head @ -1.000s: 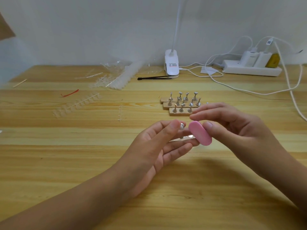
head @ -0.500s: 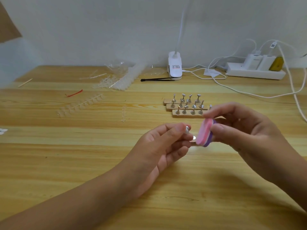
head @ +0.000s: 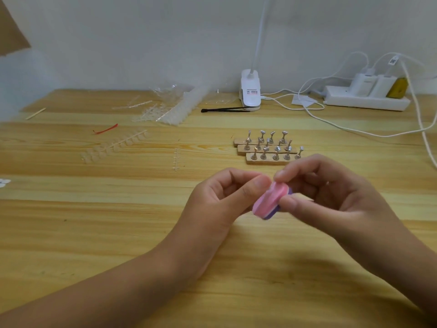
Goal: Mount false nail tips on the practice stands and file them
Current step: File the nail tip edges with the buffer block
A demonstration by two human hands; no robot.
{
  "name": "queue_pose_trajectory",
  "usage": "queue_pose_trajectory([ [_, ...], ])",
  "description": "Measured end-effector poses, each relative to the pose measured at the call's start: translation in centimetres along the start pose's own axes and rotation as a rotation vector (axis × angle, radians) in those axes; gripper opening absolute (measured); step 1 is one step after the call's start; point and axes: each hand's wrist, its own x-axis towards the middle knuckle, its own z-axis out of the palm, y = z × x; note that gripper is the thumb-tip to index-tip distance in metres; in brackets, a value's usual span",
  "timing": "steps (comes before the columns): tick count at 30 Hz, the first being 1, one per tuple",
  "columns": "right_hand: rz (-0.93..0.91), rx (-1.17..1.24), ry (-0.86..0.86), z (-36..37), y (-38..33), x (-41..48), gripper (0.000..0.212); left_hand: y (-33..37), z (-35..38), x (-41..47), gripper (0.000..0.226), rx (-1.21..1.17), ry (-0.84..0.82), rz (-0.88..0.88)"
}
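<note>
My right hand (head: 331,197) pinches a small pink and purple nail file block (head: 270,202) between thumb and forefinger. My left hand (head: 227,200) has its fingers curled, thumb tip against the file's pink face; the metal stand it held earlier is hidden behind the thumb and file. Three wooden bars with metal practice stands (head: 269,147) lie just beyond my hands. Clear strips of false nail tips (head: 113,146) lie to the left, and a pile of more tips (head: 175,107) sits farther back.
A white clip lamp (head: 250,91) stands at the back wall with a black brush (head: 224,110) before it. A power strip (head: 366,100) with chargers and white cables (head: 354,131) fills the back right. A red scrap (head: 105,130) and a wooden stick (head: 35,113) lie left.
The file has turned from flat to edge-on and moved left against my left thumb. My left fingers have curled in, hiding the metal stand that showed before.
</note>
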Motion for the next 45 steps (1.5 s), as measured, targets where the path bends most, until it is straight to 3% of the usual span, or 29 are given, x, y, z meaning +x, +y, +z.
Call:
queue_pose_trajectory([
  [3, -0.022, 0.009, 0.133, -0.3, -0.3, 0.1, 0.029, 0.0, 0.0, 0.0, 0.023, 0.059, 0.034, 0.029],
  [7, 0.019, -0.029, 0.026, 0.5, 0.0, -0.1, 0.025, 0.0, 0.0, -0.1, 0.023, 0.100, 0.023, 0.030],
  [12, -0.038, -0.016, 0.161, 0.1, 0.1, 0.0, 0.031, 0.1, -0.1, 0.0, 0.023, 0.090, 0.052, 0.051],
  [16, -0.022, -0.038, 0.035, 0.5, 0.6, 0.0, 0.025, 0.0, 0.0, 0.0, 0.014, 0.131, 0.034, 0.049],
  [20, -0.037, -0.023, 0.175, -0.1, 0.5, 0.1, 0.033, 0.0, -0.1, 0.1, 0.023, 0.105, 0.055, 0.049],
  [24, -0.023, -0.018, 0.068, 0.3, 0.6, 0.1, 0.031, -0.1, -0.1, 0.0, 0.022, 0.116, 0.035, 0.043],
  [28, -0.041, 0.063, 0.167, -0.4, 0.3, 0.3, 0.030, -0.2, -0.1, 0.2, 0.022, 0.104, 0.058, 0.045],
  [32, -0.012, 0.045, 0.054, -0.2, 0.4, 0.2, 0.028, -0.3, 0.0, 0.1, 0.022, 0.105, 0.044, 0.048],
  [36, -0.033, 0.103, 0.123, -0.5, 0.4, 0.3, 0.030, -0.2, 0.0, 0.2, 0.024, 0.082, 0.070, 0.039],
  [39, -0.014, 0.053, 0.048, -0.1, 0.5, 0.2, 0.031, -0.2, 0.1, 0.1, 0.022, 0.079, 0.052, 0.043],
  [45, -0.028, 0.038, 0.079, -0.1, 0.7, 0.1, 0.031, -0.2, 0.0, 0.1, 0.022, 0.081, 0.060, 0.044],
])
